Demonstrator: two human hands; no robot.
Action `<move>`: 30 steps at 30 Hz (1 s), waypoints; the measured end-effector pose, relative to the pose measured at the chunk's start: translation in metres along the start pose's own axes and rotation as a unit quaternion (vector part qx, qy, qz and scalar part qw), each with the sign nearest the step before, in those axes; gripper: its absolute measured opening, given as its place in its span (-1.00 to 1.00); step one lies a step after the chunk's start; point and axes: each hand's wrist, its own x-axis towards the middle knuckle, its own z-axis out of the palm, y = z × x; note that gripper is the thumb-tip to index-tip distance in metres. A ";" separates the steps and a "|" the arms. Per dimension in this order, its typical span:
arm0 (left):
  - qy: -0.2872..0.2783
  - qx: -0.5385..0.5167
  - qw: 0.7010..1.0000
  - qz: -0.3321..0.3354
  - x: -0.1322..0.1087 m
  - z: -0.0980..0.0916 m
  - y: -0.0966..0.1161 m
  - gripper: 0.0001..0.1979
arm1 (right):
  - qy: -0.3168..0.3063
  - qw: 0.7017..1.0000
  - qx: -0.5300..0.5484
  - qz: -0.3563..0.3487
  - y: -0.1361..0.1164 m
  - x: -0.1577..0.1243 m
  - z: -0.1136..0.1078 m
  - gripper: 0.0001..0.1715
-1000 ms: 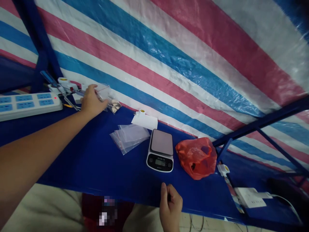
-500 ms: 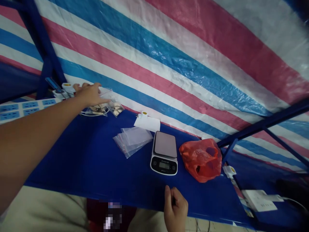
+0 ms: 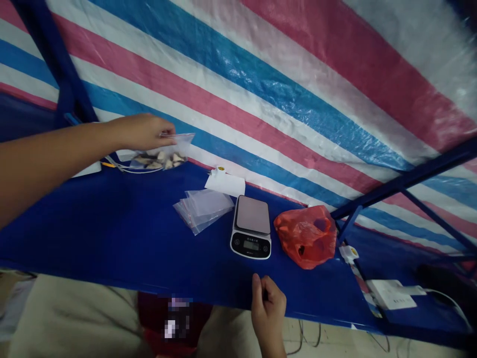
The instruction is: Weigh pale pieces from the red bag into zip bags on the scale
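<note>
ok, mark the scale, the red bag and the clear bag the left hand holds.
Scale (image 3: 253,215), head view, middle of its weighing plate.
Red bag (image 3: 306,237), head view, middle of its crumpled side.
Clear bag (image 3: 164,159), head view, lower part where the pieces lie.

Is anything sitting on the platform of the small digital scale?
No, the platform of the small digital scale is bare; the left hand holds the clear plastic bag of pale pieces away from it.
</note>
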 end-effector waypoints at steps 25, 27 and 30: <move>-0.292 -0.277 0.878 0.258 -0.172 0.059 0.282 -0.79 | 0.103 0.723 0.605 0.317 -0.071 0.059 -0.029 -0.64; -0.324 -0.295 0.863 0.249 -0.163 0.052 0.285 -0.73 | 0.125 0.712 0.605 0.333 -0.064 0.061 -0.030 -0.64; -0.277 -0.283 0.874 0.281 -0.119 0.042 0.261 -0.70 | 0.172 0.720 0.569 0.358 -0.042 0.062 -0.039 -0.61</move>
